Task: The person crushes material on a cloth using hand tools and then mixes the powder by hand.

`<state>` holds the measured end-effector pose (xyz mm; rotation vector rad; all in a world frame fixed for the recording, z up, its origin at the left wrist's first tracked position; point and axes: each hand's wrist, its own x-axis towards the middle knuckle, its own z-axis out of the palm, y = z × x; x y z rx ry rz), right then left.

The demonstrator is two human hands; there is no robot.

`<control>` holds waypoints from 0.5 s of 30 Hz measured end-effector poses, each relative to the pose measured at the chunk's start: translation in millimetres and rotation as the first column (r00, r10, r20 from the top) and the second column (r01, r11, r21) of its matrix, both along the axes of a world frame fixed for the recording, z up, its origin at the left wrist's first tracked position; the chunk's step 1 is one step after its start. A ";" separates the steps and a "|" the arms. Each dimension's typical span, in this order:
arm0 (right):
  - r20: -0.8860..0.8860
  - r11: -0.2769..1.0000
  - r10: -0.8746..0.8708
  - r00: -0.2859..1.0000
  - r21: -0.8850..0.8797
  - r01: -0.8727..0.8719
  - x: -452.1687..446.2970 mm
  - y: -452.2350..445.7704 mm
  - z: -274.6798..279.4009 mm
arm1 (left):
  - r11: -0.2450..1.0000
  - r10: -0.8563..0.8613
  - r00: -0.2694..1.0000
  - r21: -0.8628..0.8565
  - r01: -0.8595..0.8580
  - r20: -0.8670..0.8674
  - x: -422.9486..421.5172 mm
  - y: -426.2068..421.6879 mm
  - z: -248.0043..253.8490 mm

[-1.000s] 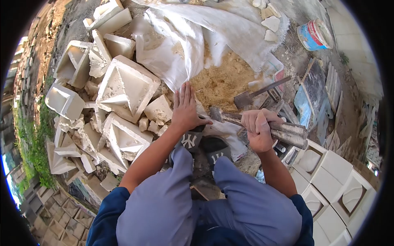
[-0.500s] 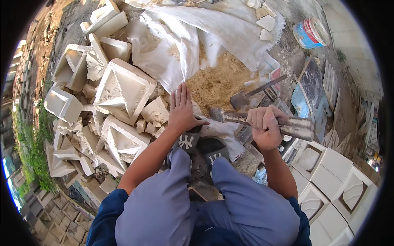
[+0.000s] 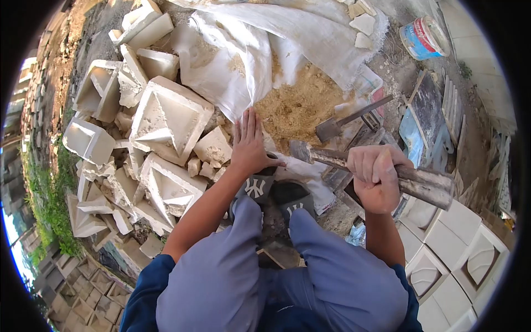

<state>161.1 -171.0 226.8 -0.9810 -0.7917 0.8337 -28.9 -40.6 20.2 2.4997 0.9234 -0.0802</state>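
Observation:
My left hand (image 3: 253, 144) is stretched out flat, fingers straight, at the pointed lower edge of a white woven sheet (image 3: 215, 91) beside a heap of yellowish sand (image 3: 301, 108). It holds nothing that I can see. Wrapped round the worn handle of a hammer (image 3: 426, 185), my right hand (image 3: 379, 174) is closed above my right knee. The hammer's metal head (image 3: 301, 152) points left, over the sand's lower edge. Just beyond it lies a second tool with a flat, rusty blade (image 3: 329, 130).
Broken pale moulded blocks (image 3: 171, 119) are piled on the left. White moulded blocks (image 3: 464, 243) stand in rows at lower right. A blue and red bucket (image 3: 423, 39) is at upper right, near dark boards (image 3: 428, 108). My shoes (image 3: 293, 199) are below the sand.
My right hand has moved right with the hammer and looks larger, nearer the camera. My left hand keeps its flat pose on the sheet's edge. The whole view has shifted slightly.

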 end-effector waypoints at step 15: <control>-0.017 0.995 0.054 0.998 0.085 -0.052 -1.7 -3.5 -21.6 | 1.000 -0.005 1.000 0.026 0.005 0.010 1.8 2.4 0.8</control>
